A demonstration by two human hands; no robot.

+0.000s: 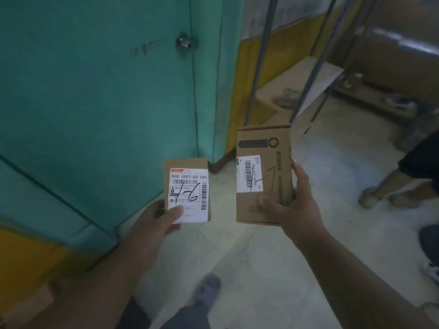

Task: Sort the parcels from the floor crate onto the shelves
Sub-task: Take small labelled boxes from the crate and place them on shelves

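L hand point(164, 222) gripped small brown cardboard parcel w/ white label marked "1-6" point(187, 189), frame centre. R hand point(293, 203) gripped taller brown cardboard parcel marked "7" point(263, 174) just right of it, parcels apart.

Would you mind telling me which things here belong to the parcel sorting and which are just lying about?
Job: small parcel in the left hand; taller parcel in the right hand; shelf frame.
Just around: green door, doorknob, another person's legs.
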